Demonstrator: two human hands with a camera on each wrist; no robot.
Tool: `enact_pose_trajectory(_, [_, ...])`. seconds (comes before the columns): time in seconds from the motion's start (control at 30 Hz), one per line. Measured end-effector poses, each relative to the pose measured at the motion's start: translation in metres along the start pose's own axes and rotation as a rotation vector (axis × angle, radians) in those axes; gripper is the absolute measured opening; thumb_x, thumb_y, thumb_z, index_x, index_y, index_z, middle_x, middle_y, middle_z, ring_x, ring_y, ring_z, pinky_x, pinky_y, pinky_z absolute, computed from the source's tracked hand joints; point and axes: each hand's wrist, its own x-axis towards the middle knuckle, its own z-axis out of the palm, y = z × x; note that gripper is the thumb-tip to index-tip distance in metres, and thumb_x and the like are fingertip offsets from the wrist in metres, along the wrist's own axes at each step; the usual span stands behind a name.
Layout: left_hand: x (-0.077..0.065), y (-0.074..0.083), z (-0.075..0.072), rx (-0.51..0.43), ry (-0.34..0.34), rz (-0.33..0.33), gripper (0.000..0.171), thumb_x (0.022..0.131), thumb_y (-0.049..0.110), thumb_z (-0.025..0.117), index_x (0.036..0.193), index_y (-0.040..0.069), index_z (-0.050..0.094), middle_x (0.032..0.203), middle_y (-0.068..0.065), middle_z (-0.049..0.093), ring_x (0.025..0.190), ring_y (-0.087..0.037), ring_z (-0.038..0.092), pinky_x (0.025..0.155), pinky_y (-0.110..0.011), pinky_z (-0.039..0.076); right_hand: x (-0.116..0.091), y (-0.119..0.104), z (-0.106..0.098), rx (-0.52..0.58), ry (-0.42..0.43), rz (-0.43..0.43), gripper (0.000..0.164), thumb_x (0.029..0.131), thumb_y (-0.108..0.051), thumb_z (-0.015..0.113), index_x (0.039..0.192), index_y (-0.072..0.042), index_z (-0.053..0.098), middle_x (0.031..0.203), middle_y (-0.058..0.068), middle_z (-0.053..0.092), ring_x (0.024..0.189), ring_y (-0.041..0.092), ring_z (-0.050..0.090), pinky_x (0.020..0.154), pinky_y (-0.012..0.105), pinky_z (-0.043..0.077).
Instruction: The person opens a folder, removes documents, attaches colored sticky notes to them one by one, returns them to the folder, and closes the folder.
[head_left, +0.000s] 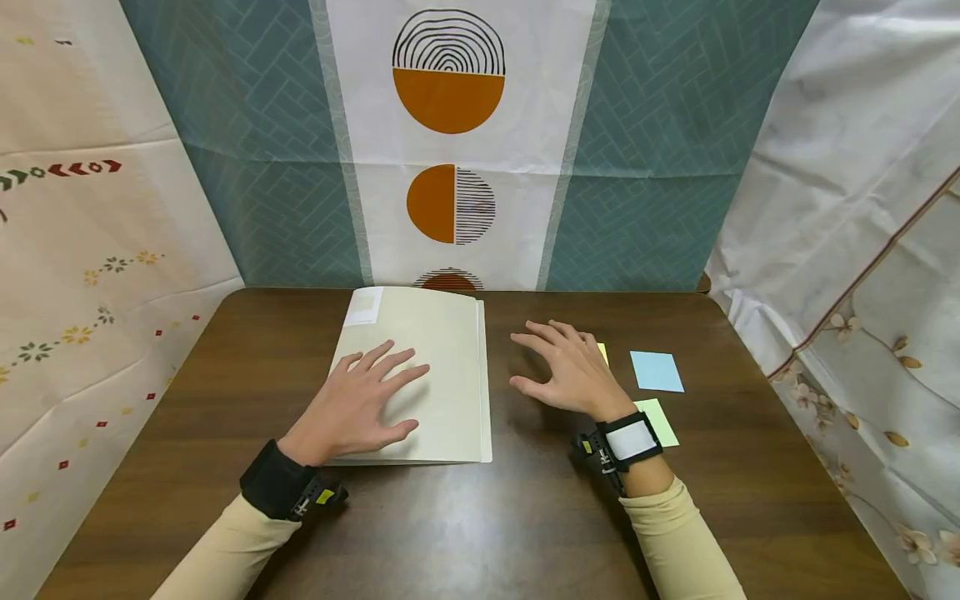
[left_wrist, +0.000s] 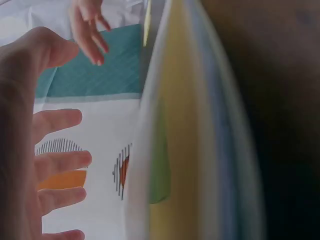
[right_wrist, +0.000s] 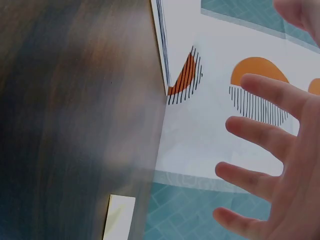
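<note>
A cream folder with a white label at its upper left lies closed on the table. My left hand is over its left part, fingers spread, holding nothing. In the left wrist view the folder is edge-on, with yellow and bluish layers inside and the hand apart from it. Right of the folder, my right hand hovers with spread fingers and holds nothing; the right wrist view shows this hand clear of the table. A yellow sticky note is mostly hidden behind it.
A blue sticky note and a pale green sticky note lie right of the right hand; the wrist partly covers the green one. The brown wooden table ends at a patterned cloth at the back. Pale cloths hang on both sides.
</note>
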Motion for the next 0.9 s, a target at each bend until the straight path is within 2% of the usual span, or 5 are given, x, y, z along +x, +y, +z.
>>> enact_pose_trajectory(0.3, [-0.015, 0.004, 0.007, -0.027, -0.013, 0.024, 0.083, 0.087, 0.068, 0.081, 0.159, 0.031, 0.064, 0.165, -0.007, 0.065, 0.158, -0.04, 0.056, 0.111, -0.067, 0.055, 0.002, 0.001, 0.0, -0.003, -0.012, 0.001, 0.072, 0.097, -0.065, 0.071, 0.158, -0.028, 0.066, 0.17, 0.01, 0.06, 0.159, 0.049, 0.051, 0.119, 0.076, 0.044])
enact_pose_trajectory(0.5, [-0.022, 0.01, 0.016, -0.004, 0.019, 0.068, 0.093, 0.082, 0.079, 0.082, 0.159, 0.032, 0.063, 0.165, -0.007, 0.064, 0.156, -0.04, 0.058, 0.108, -0.064, 0.056, 0.001, 0.0, 0.0, -0.003, -0.015, 0.001, 0.071, 0.097, -0.065, 0.071, 0.158, -0.028, 0.067, 0.17, 0.011, 0.06, 0.16, 0.048, 0.051, 0.119, 0.076, 0.044])
enact_pose_trajectory(0.7, [-0.023, 0.013, 0.018, 0.009, 0.02, 0.067, 0.099, 0.076, 0.082, 0.085, 0.158, 0.032, 0.064, 0.165, -0.008, 0.064, 0.156, -0.039, 0.059, 0.107, -0.063, 0.056, 0.0, -0.001, -0.001, -0.001, -0.016, -0.001, 0.071, 0.097, -0.064, 0.071, 0.158, -0.027, 0.066, 0.169, 0.011, 0.06, 0.159, 0.048, 0.051, 0.119, 0.077, 0.044])
enact_pose_trajectory(0.9, [-0.02, 0.013, 0.018, 0.022, -0.022, 0.044, 0.099, 0.075, 0.081, 0.087, 0.158, 0.031, 0.064, 0.167, -0.009, 0.062, 0.156, -0.04, 0.058, 0.108, -0.064, 0.056, 0.0, 0.001, -0.001, -0.003, -0.014, -0.003, 0.071, 0.097, -0.064, 0.07, 0.158, -0.027, 0.066, 0.17, 0.011, 0.06, 0.159, 0.049, 0.051, 0.119, 0.077, 0.043])
